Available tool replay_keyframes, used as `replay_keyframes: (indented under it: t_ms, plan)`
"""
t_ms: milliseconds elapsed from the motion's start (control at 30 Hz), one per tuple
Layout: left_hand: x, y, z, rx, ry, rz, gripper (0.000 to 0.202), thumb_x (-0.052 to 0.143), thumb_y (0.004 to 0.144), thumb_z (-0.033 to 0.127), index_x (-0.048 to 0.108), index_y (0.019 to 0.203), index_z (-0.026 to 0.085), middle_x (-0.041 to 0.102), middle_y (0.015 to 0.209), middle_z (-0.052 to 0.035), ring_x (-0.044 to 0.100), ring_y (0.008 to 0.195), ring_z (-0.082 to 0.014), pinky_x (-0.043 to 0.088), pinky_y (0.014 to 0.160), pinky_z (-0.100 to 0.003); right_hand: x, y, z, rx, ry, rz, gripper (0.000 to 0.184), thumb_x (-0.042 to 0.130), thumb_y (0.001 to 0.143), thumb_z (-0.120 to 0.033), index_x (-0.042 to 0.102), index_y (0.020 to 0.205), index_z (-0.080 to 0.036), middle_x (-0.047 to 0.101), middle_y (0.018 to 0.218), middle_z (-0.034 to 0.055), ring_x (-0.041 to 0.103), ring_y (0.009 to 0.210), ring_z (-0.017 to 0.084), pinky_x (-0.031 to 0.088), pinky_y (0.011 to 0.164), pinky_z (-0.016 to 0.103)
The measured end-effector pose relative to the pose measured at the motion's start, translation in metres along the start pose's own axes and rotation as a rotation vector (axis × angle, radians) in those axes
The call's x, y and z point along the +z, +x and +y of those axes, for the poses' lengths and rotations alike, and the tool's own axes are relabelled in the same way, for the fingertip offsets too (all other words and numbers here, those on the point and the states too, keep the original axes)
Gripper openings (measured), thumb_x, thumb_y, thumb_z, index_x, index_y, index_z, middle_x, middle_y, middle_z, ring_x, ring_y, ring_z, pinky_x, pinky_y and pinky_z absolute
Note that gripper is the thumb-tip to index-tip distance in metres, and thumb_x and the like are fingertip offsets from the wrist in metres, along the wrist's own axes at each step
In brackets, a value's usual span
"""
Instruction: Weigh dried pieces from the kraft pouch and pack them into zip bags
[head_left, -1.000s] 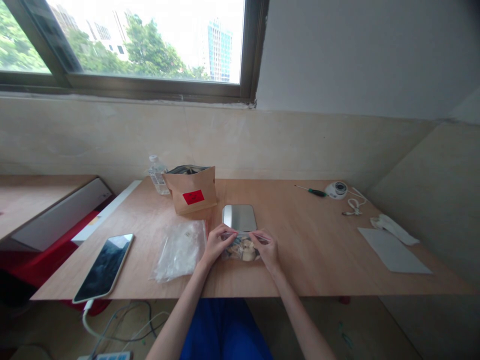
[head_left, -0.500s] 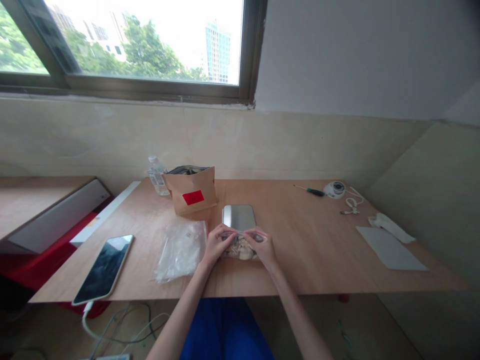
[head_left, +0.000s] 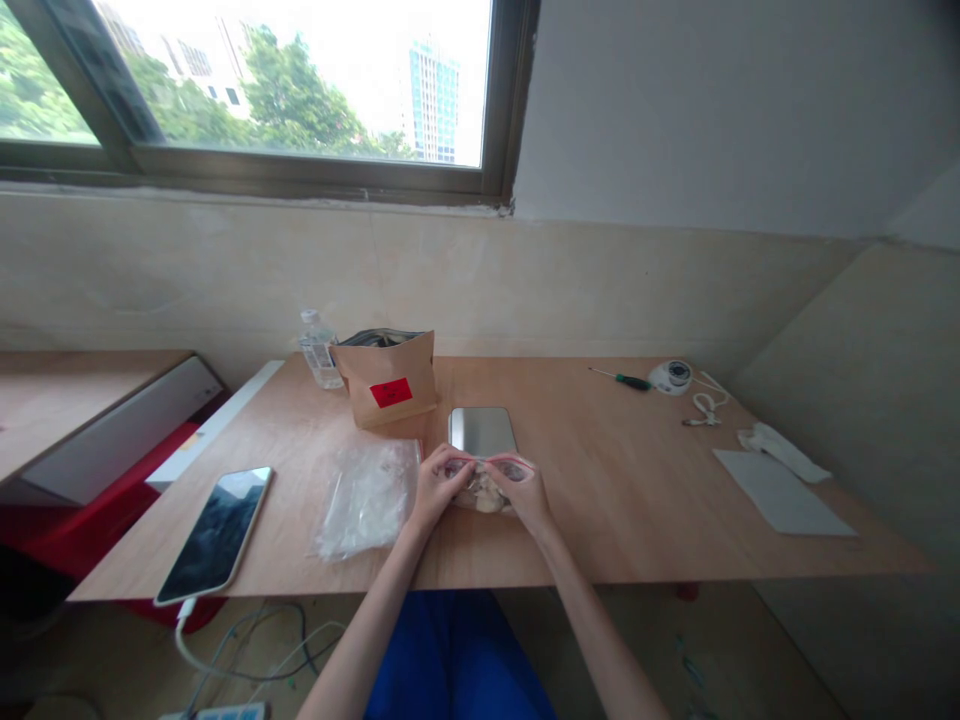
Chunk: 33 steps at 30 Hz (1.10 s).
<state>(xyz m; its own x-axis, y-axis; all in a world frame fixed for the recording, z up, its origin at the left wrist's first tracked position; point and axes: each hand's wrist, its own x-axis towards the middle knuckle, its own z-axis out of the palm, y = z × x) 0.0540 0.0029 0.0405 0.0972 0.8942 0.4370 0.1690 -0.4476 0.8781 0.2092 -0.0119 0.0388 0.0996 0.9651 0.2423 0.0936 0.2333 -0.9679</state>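
This is a plain, makeshift workroom in a city building. A bare plywood table (head_left: pixel 637 480) stands against a tiled wall (head_left: pixel 525 290), under a window (head_left: pixel 300 90) that looks out on trees and high-rises. On the table are a small scale (head_left: pixel 482 430), a kraft pouch (head_left: pixel 388 380), a zip bag (head_left: pixel 486 492), loose clear bags (head_left: pixel 367 495), a phone (head_left: pixel 216 533) on a cable (head_left: pixel 225 660), a screwdriver (head_left: pixel 622 379) and a water bottle (head_left: pixel 318 350).

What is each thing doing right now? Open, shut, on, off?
Zip bag, filled, top pinched by left hand and right hand.
Paper bag, upright, open.
Bottle, upright.
Phone, screen dark, cable plugged in.
Clear bags, lying flat.
Scale, near edge hidden by the hands.
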Motion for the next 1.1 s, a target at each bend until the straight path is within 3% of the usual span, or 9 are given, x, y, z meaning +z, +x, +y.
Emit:
replay_keyframes:
  t_ms: [100,233,533,767,933,1100]
  plan:
    - [0.000,0.000,0.001,0.015,-0.020,-0.027,0.015,0.063,0.078,0.032,0.068,0.077,0.018,0.063,0.078,-0.0043,0.059,0.074,-0.0164,0.045,0.068,-0.027,0.002,0.000,-0.003,0.008,0.018,-0.056,0.020,0.070,0.069,-0.035,0.070,0.080,-0.018,0.067,0.079,0.0040,0.063,0.072,0.016,0.050,0.068,0.027]
    - [0.000,0.000,-0.001,0.016,-0.017,-0.013,0.015,0.063,0.078,0.032,0.068,0.077,0.017,0.063,0.077,-0.0047,0.059,0.073,-0.0161,0.044,0.066,-0.026,0.004,0.001,-0.006,-0.048,-0.031,0.015,0.019,0.069,0.071,-0.036,0.069,0.068,-0.017,0.062,0.069,0.0026,0.060,0.066,0.015,0.048,0.062,0.025]
    - [-0.001,-0.001,-0.008,0.031,-0.015,0.064,0.017,0.065,0.077,0.031,0.068,0.069,0.016,0.062,0.069,-0.0026,0.058,0.066,-0.0139,0.042,0.061,-0.024,0.007,0.003,-0.005,-0.101,-0.121,0.052,0.019,0.069,0.071,-0.033,0.069,0.063,-0.016,0.057,0.063,0.0001,0.054,0.061,0.012,0.043,0.057,0.023]
    - [-0.001,0.000,-0.007,-0.005,-0.038,0.099,0.015,0.066,0.075,0.030,0.068,0.070,0.016,0.062,0.069,-0.0023,0.057,0.066,-0.0134,0.041,0.061,-0.023,0.004,0.004,-0.006,-0.078,-0.091,0.011,0.022,0.062,0.077,-0.037,0.068,0.075,-0.015,0.062,0.072,0.0030,0.060,0.070,0.015,0.046,0.065,0.025]
    - [0.000,-0.001,-0.008,-0.062,-0.043,0.126,0.021,0.067,0.073,0.034,0.065,0.065,0.015,0.061,0.065,-0.0013,0.055,0.062,-0.0125,0.040,0.058,-0.022,0.003,0.002,-0.010,-0.120,-0.143,0.058,0.024,0.061,0.079,-0.038,0.068,0.074,-0.015,0.060,0.072,0.0031,0.058,0.070,0.015,0.046,0.065,0.025]
    - [-0.001,-0.002,-0.011,-0.167,-0.045,0.161,0.029,0.069,0.070,0.039,0.059,0.057,0.014,0.056,0.056,0.0017,0.050,0.055,-0.0105,0.035,0.053,-0.021,-0.005,0.004,-0.019,-0.066,-0.131,-0.072,0.029,0.061,0.078,-0.043,0.069,0.075,-0.015,0.062,0.075,0.0034,0.060,0.072,0.015,0.046,0.065,0.024]
